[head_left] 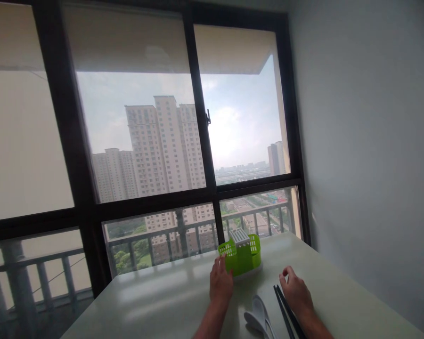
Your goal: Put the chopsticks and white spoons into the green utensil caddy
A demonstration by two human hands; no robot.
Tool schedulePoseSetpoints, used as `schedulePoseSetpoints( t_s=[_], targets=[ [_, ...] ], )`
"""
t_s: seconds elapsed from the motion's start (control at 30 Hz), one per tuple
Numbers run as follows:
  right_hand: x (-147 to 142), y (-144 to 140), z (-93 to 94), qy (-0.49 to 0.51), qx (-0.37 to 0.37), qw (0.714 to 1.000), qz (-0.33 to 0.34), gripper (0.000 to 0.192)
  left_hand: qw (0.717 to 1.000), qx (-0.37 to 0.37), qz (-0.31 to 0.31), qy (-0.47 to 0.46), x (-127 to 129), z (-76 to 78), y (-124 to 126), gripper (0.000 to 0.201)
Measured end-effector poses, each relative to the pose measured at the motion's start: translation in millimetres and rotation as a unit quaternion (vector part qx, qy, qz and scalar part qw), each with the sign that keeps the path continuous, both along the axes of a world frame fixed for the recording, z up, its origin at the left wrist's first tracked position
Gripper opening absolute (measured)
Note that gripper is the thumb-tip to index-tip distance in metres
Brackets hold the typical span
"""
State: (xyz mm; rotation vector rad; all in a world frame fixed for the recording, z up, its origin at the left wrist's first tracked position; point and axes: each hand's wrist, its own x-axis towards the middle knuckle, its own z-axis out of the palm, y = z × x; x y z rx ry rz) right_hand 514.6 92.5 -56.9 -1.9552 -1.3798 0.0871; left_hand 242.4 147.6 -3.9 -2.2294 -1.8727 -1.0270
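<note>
The green cutlery holder point(240, 256) is touched at its near-left wall by the loosely spread fingers of the left hand point(220, 283), as if steadied. The right hand point(297, 292), fingers curled and empty, rests beside the black chopsticks point(286, 313); white spoons point(259, 318) lie between the wrists.

— What's on the table point(155, 301)?
— A green caddy point(240, 256) at the far side. Nearer, white spoons point(259, 318), with black chopsticks point(286, 313) just right of them.
</note>
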Motion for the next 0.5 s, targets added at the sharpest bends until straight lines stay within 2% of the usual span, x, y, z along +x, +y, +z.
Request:
schedulePoseSetpoints(
  t_s=[0.17,0.3,0.4,0.5],
  targets=[
    [2,2,-4.6,-0.001,0.004,1.0,0.003,0.021,0.999,-0.017,-0.033,0.016,-16,4.6,10,0.065],
    [3,3,-6.7,0.0,0.002,1.0,0.004,0.021,0.997,-0.031,-0.066,0.018,-22,4.3,4,0.073],
    [5,4,-7.3,0.002,-0.014,1.0,0.006,0.021,0.993,-0.059,-0.098,0.004,-34,-5.6,-12,0.074],
    [6,5,-8.0,0.002,-0.022,1.0,0.008,0.021,0.992,-0.092,-0.089,-0.001,-60,-24.2,-36,0.052]
  ],
)
